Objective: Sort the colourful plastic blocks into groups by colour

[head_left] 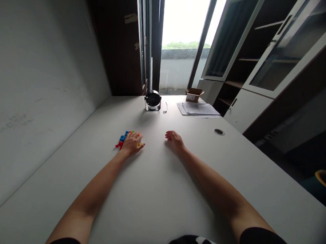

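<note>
A small heap of colourful plastic pieces (122,138), with blue, red, green, orange and yellow showing, lies on the left part of the white desk (156,195). The left hand (132,143) rests palm down over it, fingers spread and thumb out to the side, covering much of the heap; whether the fingers grip any piece cannot be told. Well apart to its right, the right hand (175,139) is held low at the desk, its fingers apart from the thumb and loosely curved inward. Beyond the hands stands a round black-faced device (152,100) in a silvery stand, with a thin dark cord (165,111) just beside it. Farther right, papers (196,108) lie in front of an open cardboard box (193,95), and a round cable grommet (219,132) sits nearer the desk's right edge.
</note>
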The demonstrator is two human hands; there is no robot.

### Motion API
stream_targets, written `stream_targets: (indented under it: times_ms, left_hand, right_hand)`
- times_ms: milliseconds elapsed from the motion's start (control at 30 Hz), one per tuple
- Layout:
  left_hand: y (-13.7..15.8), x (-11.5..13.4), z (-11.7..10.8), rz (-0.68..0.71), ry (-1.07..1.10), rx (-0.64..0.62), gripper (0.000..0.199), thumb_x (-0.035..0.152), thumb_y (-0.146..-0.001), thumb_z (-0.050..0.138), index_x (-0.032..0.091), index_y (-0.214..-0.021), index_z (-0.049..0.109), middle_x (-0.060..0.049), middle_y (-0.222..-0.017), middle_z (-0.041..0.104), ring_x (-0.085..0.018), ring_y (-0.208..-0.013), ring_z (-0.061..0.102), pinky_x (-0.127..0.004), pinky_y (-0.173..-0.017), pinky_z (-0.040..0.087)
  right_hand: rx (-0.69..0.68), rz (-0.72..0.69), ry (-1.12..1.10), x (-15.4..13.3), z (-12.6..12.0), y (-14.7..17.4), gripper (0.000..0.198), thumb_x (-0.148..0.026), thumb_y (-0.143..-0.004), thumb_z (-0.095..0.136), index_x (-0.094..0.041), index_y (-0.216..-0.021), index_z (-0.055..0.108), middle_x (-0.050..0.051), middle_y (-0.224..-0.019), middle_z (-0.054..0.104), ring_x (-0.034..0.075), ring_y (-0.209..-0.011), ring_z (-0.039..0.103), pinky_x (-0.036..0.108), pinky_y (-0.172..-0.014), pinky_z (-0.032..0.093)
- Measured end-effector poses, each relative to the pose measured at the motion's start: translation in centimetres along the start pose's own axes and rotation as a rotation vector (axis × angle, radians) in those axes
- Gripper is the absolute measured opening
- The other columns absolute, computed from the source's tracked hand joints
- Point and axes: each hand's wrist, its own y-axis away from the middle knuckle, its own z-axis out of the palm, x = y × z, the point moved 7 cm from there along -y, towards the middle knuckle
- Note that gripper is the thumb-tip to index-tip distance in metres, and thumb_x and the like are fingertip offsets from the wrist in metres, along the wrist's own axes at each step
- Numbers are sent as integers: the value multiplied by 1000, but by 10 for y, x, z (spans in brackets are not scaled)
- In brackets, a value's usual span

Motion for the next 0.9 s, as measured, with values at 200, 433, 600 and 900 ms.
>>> stream_targets:
  times_ms: [200, 433, 600, 900]
  left_hand:
    - [13, -17, -9, -71, -26, 44, 57, 58, -90, 57, 32, -140, 56, -8, -152, 49, -31, -142, 40, -51, -120, 28]
    - [6, 19, 3, 70, -41, 57, 50, 47, -93, 56, 29, -139, 58, -8, -158, 43, -32, -148, 33, -54, -124, 19]
    - [-5, 12, 14, 70, -57, 20, 35, 43, -95, 53, 26, -121, 69, -10, -143, 59, -31, -139, 44, -53, -121, 24]
    - [-8, -35, 9, 106, -35, -6, 35, 39, -95, 51, 24, -121, 69, -9, -141, 59, -29, -133, 49, -49, -117, 35]
  right_hand:
    - [-126, -245, 517, -30, 26, 16, 34, -46, -100, 45, -24, -102, 71, 6, -101, 72, 21, -89, 65, 34, -83, 49]
    - [-208, -321, 741, -39, 38, 23, 24, -34, -102, 49, -24, -104, 70, 6, -104, 70, 21, -102, 61, 32, -91, 47]
    - [-233, -361, 797, -42, 40, 26, 23, -33, -104, 48, -23, -105, 70, 6, -107, 70, 21, -104, 60, 32, -93, 47]
    - [-251, -368, 838, -44, 43, 31, 23, -31, -103, 50, -22, -106, 71, 8, -111, 69, 21, -107, 59, 31, -95, 46]
